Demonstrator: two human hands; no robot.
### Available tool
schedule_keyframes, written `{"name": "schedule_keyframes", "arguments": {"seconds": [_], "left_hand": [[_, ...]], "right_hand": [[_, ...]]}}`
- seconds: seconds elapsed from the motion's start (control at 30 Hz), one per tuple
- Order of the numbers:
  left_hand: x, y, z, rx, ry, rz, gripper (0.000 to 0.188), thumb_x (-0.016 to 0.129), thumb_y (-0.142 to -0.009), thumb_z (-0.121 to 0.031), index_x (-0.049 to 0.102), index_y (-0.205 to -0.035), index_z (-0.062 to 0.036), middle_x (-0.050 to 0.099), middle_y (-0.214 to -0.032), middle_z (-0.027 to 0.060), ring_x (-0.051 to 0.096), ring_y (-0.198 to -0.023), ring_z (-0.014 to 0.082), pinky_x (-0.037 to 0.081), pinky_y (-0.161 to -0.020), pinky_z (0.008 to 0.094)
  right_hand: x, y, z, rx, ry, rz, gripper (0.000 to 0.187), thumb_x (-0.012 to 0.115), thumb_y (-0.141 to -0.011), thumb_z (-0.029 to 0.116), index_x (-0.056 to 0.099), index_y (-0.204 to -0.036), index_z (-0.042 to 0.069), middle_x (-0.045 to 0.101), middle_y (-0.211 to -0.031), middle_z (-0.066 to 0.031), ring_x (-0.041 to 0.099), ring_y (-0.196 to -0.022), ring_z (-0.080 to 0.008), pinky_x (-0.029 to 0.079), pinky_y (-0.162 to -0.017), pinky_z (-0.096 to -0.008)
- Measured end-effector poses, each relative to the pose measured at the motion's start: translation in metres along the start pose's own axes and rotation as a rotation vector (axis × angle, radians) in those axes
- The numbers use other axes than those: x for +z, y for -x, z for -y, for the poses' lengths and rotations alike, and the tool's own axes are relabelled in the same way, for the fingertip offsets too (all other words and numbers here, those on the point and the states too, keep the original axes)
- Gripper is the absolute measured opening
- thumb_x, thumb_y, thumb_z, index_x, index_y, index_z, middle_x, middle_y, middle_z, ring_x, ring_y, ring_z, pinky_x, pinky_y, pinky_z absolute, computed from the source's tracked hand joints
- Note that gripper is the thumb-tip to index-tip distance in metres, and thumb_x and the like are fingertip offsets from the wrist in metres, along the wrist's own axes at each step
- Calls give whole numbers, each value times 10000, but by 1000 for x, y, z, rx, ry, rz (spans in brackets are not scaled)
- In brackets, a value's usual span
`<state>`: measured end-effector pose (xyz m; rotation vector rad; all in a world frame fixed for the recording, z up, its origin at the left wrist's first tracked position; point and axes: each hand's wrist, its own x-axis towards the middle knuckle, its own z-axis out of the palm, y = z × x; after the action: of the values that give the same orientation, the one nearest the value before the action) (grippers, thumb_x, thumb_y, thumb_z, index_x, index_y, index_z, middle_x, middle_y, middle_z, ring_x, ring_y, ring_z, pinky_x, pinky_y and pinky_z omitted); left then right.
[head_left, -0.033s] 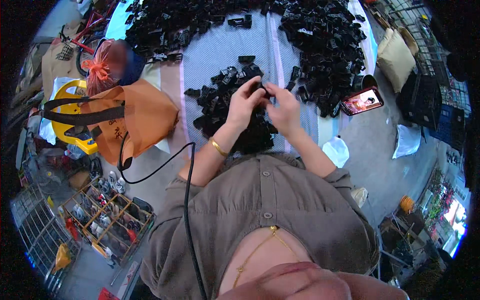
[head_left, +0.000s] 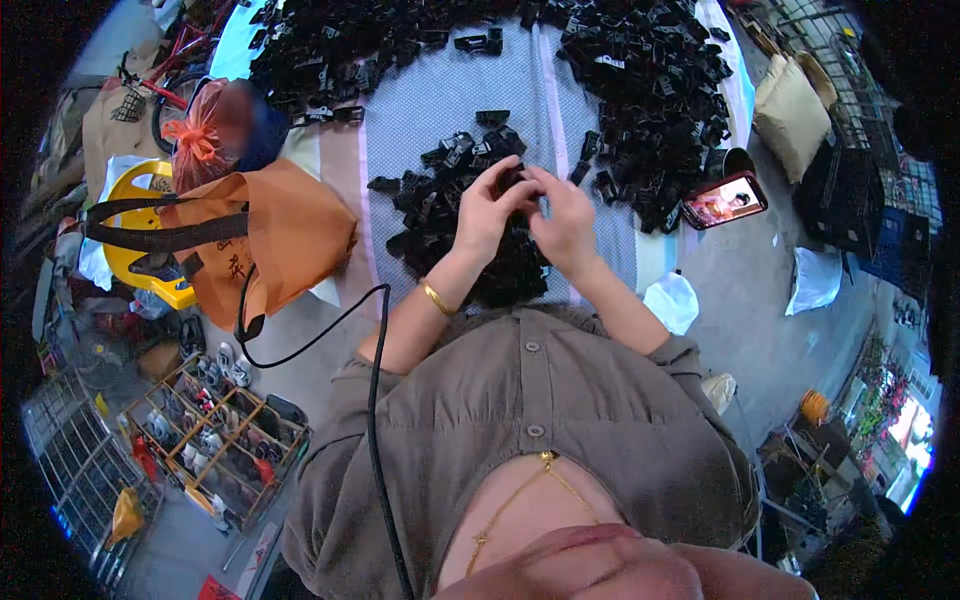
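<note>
Above a pile of small black plastic parts (head_left: 430,205), both my hands meet at the fingertips. My left hand (head_left: 484,218), below a gold bangle, has thumb and fingers curled round a small black plastic piece (head_left: 515,180) that is mostly hidden. From the other side my right hand (head_left: 564,222) is closed in a pinch against the same piece. Its exact shape cannot be made out. One loose black part (head_left: 492,118) lies just beyond the pile on the dotted cloth (head_left: 460,85).
Larger heaps of black parts (head_left: 650,95) cover the table's far and right sides. A phone (head_left: 725,202) leans at the right edge. At left are an orange bag (head_left: 290,235) and a yellow stool (head_left: 125,225). A black cable (head_left: 375,430) runs along my left arm.
My right hand has shifted slightly and its fingers have turned a little at the piece. The left hand stays nearly in place.
</note>
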<state>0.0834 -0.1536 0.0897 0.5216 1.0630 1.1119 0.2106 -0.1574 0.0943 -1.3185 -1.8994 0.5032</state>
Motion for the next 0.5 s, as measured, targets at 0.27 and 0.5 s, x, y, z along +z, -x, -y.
{"name": "schedule_keyframes", "arguments": {"seconds": [0.27, 0.5], "left_hand": [[-5, 16, 1, 143, -360, -52, 372, 593, -813, -65, 495, -1155, 44, 606, -940, 72, 572, -812, 109, 472, -715, 238], [-12, 27, -17, -13, -274, 77, 340, 577, -827, -81, 528, -1157, -16, 571, -801, -10, 508, -687, 39, 416, -615, 173]], "right_hand": [[2, 11, 14, 71, -58, -40, 412, 675, -670, 85, 543, -1058, 54, 622, -861, -65, 584, -755, -236, 448, -678, -355], [-8, 13, 18, 171, -193, -5, 293, 705, -641, 83, 620, -916, 31, 600, -793, -97, 581, -702, -254, 469, -610, -329]]}}
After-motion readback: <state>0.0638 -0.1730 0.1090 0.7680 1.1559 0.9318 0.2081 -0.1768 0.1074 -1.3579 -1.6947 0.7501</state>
